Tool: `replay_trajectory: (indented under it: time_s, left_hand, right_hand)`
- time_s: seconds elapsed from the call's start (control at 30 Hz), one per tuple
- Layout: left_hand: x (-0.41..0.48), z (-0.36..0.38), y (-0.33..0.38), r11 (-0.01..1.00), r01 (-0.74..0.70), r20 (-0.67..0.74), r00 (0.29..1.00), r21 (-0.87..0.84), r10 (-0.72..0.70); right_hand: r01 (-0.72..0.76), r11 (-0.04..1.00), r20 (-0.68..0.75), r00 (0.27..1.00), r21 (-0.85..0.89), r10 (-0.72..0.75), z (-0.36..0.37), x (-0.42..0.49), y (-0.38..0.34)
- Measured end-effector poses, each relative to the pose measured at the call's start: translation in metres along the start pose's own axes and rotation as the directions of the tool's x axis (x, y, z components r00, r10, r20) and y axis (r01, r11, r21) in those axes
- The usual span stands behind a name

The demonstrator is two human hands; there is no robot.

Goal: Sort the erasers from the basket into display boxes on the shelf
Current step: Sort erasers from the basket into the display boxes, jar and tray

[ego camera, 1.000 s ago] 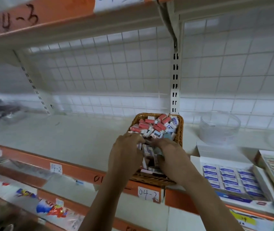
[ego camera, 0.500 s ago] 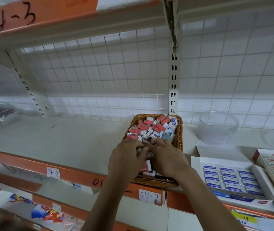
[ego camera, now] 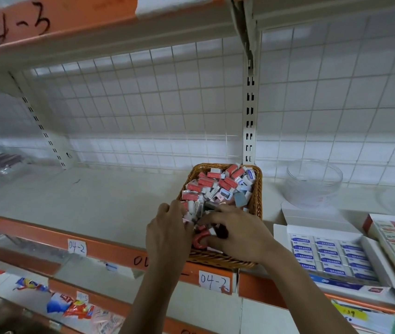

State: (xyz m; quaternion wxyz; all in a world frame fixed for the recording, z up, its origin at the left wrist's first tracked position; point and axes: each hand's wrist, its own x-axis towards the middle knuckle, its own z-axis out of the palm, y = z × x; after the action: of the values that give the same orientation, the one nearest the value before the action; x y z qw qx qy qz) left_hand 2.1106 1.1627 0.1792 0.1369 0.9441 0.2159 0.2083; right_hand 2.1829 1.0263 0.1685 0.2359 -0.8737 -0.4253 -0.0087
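Orange-edged white shelf (ego camera: 95,201), wire-grid back panel (ego camera: 143,104), wicker basket (ego camera: 260,189) of erasers (ego camera: 215,184)

a wicker basket (ego camera: 260,189) heaped with red and white erasers (ego camera: 215,186) is set on the shelf (ego camera: 95,201), at its front edge. the left grip (ego camera: 167,235) and the right grip (ego camera: 239,235) are sunk in its near end, fingers curled among the erasers; what is held cannot be told. a display box (ego camera: 281,239) of blue-labelled rows is seen just right, with a clear bowl (ego camera: 314,184) behind it.
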Motion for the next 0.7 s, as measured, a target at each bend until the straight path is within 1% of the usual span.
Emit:
replay_trajectory:
  time_s: [0.1, 0.27, 0.47, 0.57, 0.7]
  left_hand:
    - [-0.001, 0.001, -0.002, 0.999, -0.002, -0.001, 1.0, -0.034, 0.002]
    - [-0.001, 0.007, -0.004, 0.99, 0.025, -0.028, 0.999, -0.137, -0.029]
    - [0.0, 0.01, 0.0, 0.988, -0.054, -0.082, 0.996, -0.148, 0.042]
    - [0.002, 0.011, 0.005, 0.983, -0.068, -0.11, 0.993, -0.171, 0.049]
    - [0.009, 0.012, 0.017, 0.974, -0.085, -0.15, 0.987, -0.21, 0.054]
  right_hand:
    - [-0.019, 0.999, -0.029, 0.999, 0.027, 0.019, -0.002, -0.001, 0.0]
    - [-0.024, 0.998, -0.011, 1.0, 0.058, 0.025, -0.003, -0.002, 0.0]
    - [-0.003, 0.998, -0.006, 1.0, 0.066, 0.003, -0.001, -0.003, 0.005]
    - [0.024, 0.991, -0.079, 0.997, 0.133, -0.014, 0.002, -0.005, 0.009]
    - [0.024, 0.967, -0.201, 0.979, 0.253, 0.029, 0.002, -0.008, 0.01]
